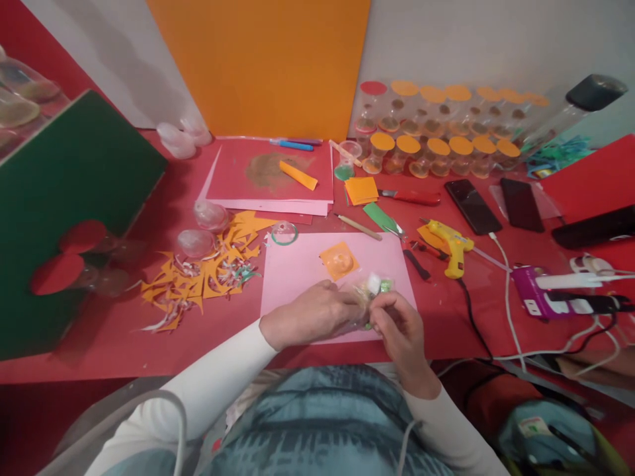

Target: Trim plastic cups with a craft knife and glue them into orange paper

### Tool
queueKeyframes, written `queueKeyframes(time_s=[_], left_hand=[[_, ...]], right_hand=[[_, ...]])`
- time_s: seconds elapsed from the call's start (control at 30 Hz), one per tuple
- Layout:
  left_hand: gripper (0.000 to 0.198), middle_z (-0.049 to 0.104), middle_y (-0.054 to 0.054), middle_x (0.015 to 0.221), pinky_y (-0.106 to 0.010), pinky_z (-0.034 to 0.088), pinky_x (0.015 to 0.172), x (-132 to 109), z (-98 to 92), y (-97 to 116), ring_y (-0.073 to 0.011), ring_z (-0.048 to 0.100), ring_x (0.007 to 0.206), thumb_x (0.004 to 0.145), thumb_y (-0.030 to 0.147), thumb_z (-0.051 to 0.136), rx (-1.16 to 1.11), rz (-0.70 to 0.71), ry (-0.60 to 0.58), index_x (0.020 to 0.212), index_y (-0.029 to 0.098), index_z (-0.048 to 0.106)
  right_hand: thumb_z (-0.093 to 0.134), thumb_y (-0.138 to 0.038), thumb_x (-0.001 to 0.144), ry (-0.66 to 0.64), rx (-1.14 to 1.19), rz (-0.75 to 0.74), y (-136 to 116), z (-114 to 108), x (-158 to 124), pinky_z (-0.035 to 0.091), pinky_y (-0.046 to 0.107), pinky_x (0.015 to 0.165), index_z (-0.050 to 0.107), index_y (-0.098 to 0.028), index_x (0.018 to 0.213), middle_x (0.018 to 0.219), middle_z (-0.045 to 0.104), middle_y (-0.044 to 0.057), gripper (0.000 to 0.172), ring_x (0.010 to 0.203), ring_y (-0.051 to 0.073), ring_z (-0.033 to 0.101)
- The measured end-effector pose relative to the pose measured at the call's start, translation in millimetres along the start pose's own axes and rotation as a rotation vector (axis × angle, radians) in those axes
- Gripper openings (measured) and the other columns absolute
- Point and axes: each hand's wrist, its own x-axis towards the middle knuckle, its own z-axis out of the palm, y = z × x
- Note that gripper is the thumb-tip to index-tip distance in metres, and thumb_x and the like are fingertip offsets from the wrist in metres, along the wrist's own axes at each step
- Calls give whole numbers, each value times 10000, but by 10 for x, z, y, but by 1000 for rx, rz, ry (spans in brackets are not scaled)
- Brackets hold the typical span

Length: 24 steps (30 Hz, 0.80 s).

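Note:
My left hand (312, 314) and my right hand (399, 324) meet over the near edge of a pink sheet (297, 271) on the red table. Both have their fingers curled round a small clear plastic piece (370, 291) with white and green bits in it. An orange square with a clear dome on it (338, 259) lies on the pink sheet just beyond my hands.
Orange paper scraps (208, 271) and clear domes (196, 241) lie to the left, with a green board (64, 218) beyond. A yellow glue gun (449, 241), scissors (409, 248), two phones (471, 205), a power strip (565, 297) and cables lie right. Orange-lidded jars (436, 149) line the back.

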Motion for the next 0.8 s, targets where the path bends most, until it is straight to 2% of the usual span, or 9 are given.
queueKeyframes(time_s=[0.1,0.2,0.37,0.53,0.67,0.8], left_hand=[[180,739,0,909,-303,353,659,5,15,14,-127,652,768,1005,230,526,3,12,-18,901,200,670],[139,732,-5,907,-316,354,667,-3,1,32,-134,635,743,982,207,562,35,4,-28,890,192,666],[155,714,-4,876,-317,346,663,-24,6,32,-138,626,753,1007,198,510,34,24,4,936,188,647],[147,711,-51,935,-313,350,665,-32,69,51,-167,630,815,1019,218,489,84,-52,-5,1051,158,620],[124,691,-32,900,-330,349,696,-58,85,89,-166,591,759,1009,210,511,139,-44,-11,1028,174,629],[168,687,-26,940,-343,353,763,-108,63,119,-170,592,816,1028,236,475,108,-27,22,1050,199,637]], right_hand=[[616,-249,896,36,113,55,39,-5,-4,374,191,452,621,-221,771,579,528,-55,128,480,87,458],[632,-258,879,52,120,97,71,4,-8,369,182,438,617,-215,761,562,525,-59,126,460,79,448],[643,-259,858,73,99,129,69,31,-5,374,171,427,600,-213,736,555,535,-61,136,444,71,446],[644,-275,848,91,80,143,55,39,5,378,174,416,580,-214,720,551,532,-59,156,440,74,449],[646,-291,851,114,81,136,53,53,12,370,175,411,571,-214,722,549,525,-62,168,435,72,439],[650,-305,848,145,100,126,39,88,29,367,177,411,546,-220,705,529,499,-68,197,434,74,436]])
